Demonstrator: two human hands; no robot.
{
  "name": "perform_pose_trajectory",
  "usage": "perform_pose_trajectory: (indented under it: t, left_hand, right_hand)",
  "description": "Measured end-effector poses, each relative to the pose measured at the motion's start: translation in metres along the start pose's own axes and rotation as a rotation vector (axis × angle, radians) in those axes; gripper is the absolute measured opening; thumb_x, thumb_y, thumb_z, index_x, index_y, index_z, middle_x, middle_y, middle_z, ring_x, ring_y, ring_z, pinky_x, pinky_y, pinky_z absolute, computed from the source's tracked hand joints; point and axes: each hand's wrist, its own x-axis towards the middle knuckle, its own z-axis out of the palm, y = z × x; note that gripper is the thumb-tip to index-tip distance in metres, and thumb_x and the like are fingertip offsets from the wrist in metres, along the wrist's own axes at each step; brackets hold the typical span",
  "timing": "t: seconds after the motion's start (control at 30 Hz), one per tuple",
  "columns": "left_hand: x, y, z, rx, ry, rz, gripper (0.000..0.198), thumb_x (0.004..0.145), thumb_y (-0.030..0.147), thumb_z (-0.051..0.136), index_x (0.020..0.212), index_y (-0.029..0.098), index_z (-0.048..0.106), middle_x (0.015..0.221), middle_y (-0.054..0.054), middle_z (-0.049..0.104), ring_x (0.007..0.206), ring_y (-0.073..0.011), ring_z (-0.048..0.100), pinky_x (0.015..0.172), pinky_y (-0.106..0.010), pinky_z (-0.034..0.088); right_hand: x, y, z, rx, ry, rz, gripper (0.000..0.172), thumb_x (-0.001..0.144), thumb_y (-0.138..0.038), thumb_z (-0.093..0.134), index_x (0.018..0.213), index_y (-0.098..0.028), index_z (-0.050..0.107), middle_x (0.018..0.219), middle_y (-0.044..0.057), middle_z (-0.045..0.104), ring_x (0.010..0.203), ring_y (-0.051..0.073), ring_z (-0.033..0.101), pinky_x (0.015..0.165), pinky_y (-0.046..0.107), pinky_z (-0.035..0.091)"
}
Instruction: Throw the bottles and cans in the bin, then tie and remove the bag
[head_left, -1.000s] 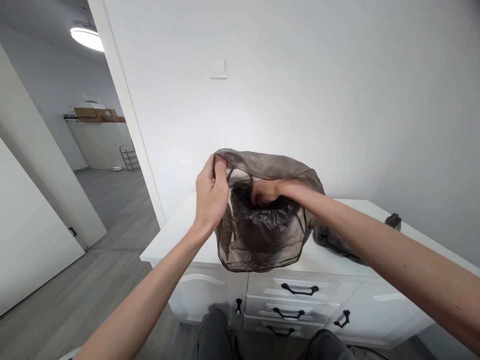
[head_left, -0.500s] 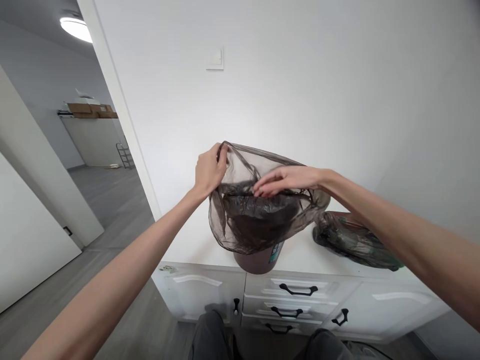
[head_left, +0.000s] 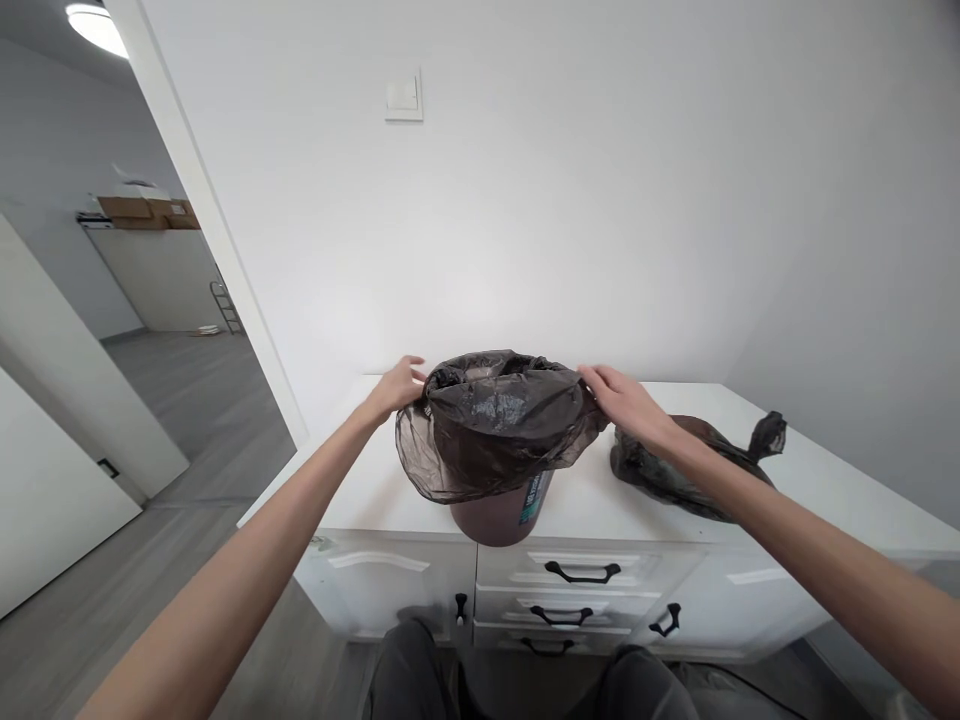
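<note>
A dark translucent garbage bag (head_left: 502,410) lines a brownish trash can (head_left: 491,520), its edge folded outward over the rim and hanging loosely down the sides. The can stands upright near the front of the white cabinet top. At the bag's left side is my left hand (head_left: 397,388), fingers apart, close against the rim. My right hand (head_left: 619,400) has its fingers closed on the bag at the right side of the rim. A tied dark plastic bag (head_left: 675,470) lies to the right, partly behind my right forearm; what it holds is hard to make out.
The white cabinet (head_left: 405,580) has drawers with black handles (head_left: 583,573) just above my knees. Behind it rises a white wall with a light switch (head_left: 405,97). To the left, a doorway leads to a room with cardboard boxes (head_left: 146,212).
My left hand has come down and left, releasing the raised bag edge. My right hand has moved from inside the opening to the right rim. The bag's edge now drapes over the can.
</note>
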Motion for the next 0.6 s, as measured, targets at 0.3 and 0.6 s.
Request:
perform_pose_trajectory:
  t: [0.3, 0.6]
  left_hand:
    - [-0.113, 0.01, 0.004, -0.085, 0.462, 0.533, 0.023, 0.099, 0.028, 0.053, 0.121, 0.026, 0.05, 0.126, -0.013, 0.065, 0.117, -0.0261, 0.064, 0.101, -0.045, 0.052]
    - [-0.146, -0.03, 0.049, -0.25, 0.154, 0.195, 0.026, 0.105, 0.045, 0.043, 0.113, 0.024, 0.057, 0.127, -0.013, 0.065, 0.116, -0.0259, 0.066, 0.1, -0.044, 0.055]
  right_hand:
    - [-0.063, 0.037, 0.002, -0.434, 0.222, -0.819, 0.033, 0.094, -0.023, 0.057, 0.127, -0.025, 0.059, 0.124, 0.015, 0.065, 0.117, 0.032, 0.064, 0.098, 0.05, 0.054]
    - [-0.089, 0.052, 0.022, -0.597, -0.393, -0.782, 0.033, 0.098, -0.019, 0.046, 0.116, -0.028, 0.072, 0.118, 0.013, 0.074, 0.1, 0.03, 0.073, 0.085, 0.044, 0.06]
